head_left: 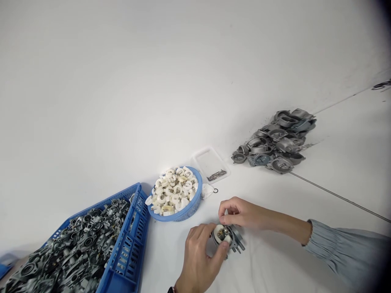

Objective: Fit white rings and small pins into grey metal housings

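My left hand point(199, 253) is wrapped round a grey metal carburetor body point(236, 239) on the white tabletop, its thumb along the near side. A white float point(217, 233) sits in the upturned face of the body, with brass-coloured parts beside it. At the far edge of the body, my right hand point(240, 212) has its thumb and index finger pinched together close to the float. Whatever lies between those fingertips is too small or hidden to make out.
A blue round basket point(200, 191) heaped with white floats stands left of the hands. Beyond it sits a clear tray point(203, 160) with thin metal pins point(216, 175). A blue crate point(122, 260) holds many carburetor bodies. Grey float bowls point(277, 138) are piled at right, near a thin rod point(339, 197).
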A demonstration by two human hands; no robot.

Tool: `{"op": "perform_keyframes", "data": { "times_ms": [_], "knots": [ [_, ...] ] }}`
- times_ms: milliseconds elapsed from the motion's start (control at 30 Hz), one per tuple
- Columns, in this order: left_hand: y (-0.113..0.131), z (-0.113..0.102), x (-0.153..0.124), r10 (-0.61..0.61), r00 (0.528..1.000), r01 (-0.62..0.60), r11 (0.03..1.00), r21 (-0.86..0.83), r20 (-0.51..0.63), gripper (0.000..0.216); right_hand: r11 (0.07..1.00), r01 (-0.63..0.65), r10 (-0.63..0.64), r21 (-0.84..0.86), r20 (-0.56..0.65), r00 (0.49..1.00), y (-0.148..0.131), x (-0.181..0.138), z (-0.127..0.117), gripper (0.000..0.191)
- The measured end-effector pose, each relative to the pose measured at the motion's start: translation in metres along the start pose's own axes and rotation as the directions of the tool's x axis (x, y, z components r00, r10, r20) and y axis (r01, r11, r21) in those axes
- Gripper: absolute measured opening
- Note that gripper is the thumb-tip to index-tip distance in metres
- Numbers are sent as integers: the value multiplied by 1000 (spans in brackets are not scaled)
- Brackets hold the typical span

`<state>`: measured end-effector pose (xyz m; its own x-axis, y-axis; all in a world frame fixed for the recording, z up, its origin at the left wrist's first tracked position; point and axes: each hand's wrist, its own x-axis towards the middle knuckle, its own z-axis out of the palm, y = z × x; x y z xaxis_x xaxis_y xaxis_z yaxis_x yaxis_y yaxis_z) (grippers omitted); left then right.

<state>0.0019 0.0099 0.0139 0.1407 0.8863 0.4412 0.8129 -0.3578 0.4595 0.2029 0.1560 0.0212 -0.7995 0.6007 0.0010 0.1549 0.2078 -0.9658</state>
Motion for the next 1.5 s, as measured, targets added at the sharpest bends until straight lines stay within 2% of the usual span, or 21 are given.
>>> {"op": "perform_keyframes", "data": {
  "times_ms": [267,400,567,733,900,1000,1200,1500],
  "knots": [
    [-1,0,-1,6,1000,-6,1000,24,-6,27,983,130,-119,-127,94,989,-8,-6,-9,26],
    [1,-1,-1,14,1000,-14,1000,21,-7,29,978,138,-114,-157,150,982,-13,-11,-12,33],
    [3,-2,0,10,1000,-10,999,34,-9,30,983,104,-86,-153,122,989,-10,-10,-12,36],
    [1,-1,0,39,999,-38,999,37,-18,31,977,158,-139,-140,140,980,-10,-9,-12,29],
    [0,-1,-1,0,1000,0,1000,12,5,28,981,106,-87,-162,117,989,-10,-9,-12,34],
    [0,-1,-1,6,1000,-6,1000,14,3,27,980,131,-113,-149,128,985,-9,-9,-12,33],
    [0,-1,-2,54,998,-53,996,75,-8,28,983,128,-113,-128,118,986,-11,-9,-11,31],
    [1,-2,-3,65,998,-64,992,113,0,28,983,130,-114,-132,120,986,-8,-8,-11,33]
  ]
}}
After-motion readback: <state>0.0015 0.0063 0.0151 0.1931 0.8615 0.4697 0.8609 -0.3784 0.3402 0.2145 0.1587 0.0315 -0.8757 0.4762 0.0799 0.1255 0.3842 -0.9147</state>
